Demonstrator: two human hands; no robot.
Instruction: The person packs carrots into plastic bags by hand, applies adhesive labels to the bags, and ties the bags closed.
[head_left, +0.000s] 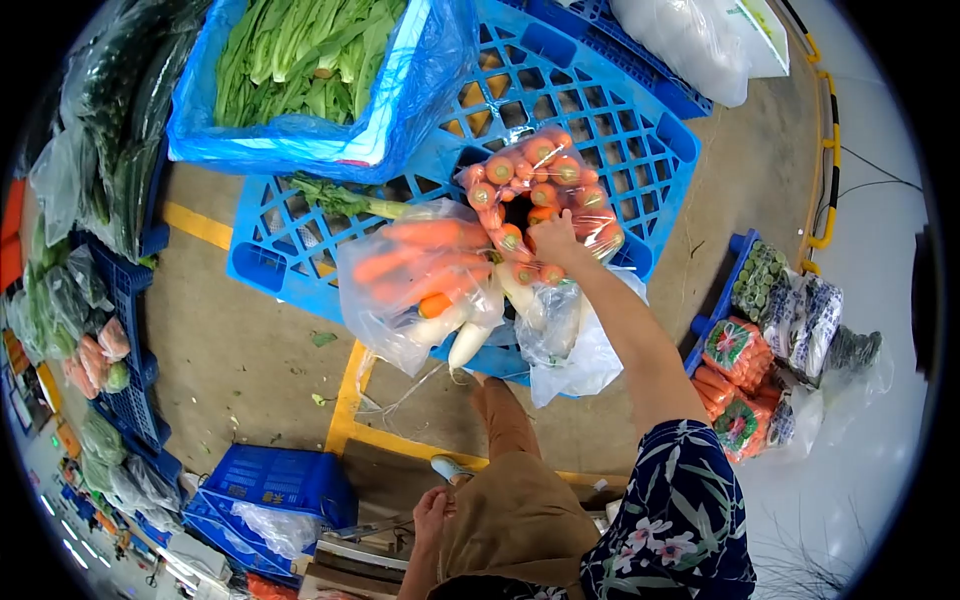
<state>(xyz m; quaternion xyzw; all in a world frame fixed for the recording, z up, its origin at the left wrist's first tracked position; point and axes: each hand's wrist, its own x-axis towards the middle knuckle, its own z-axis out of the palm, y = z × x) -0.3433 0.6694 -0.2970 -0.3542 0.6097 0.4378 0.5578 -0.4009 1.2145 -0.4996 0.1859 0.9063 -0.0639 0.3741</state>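
My right hand (553, 236) reaches into a clear plastic bag of carrots (540, 170), which lies on a blue plastic pallet (640, 150). Its fingers are bent against the carrots; what they grip, if anything, is hidden. Left of it lies a second clear bag with carrots (425, 262), and white radishes (466, 345) stick out below. Another plastic bag with white radish (560, 325) lies just below my right hand. My left hand (434, 508) hangs low near my body, its fingers curled, and its contents cannot be made out.
A blue-lined crate (385, 150) of leafy greens stands on the pallet at the upper left. Blue crates (265, 490) stand at the lower left. Bagged vegetables (738, 355) lie at the right, with more bags (110, 130) along the left. Yellow lines (345, 400) mark the floor.
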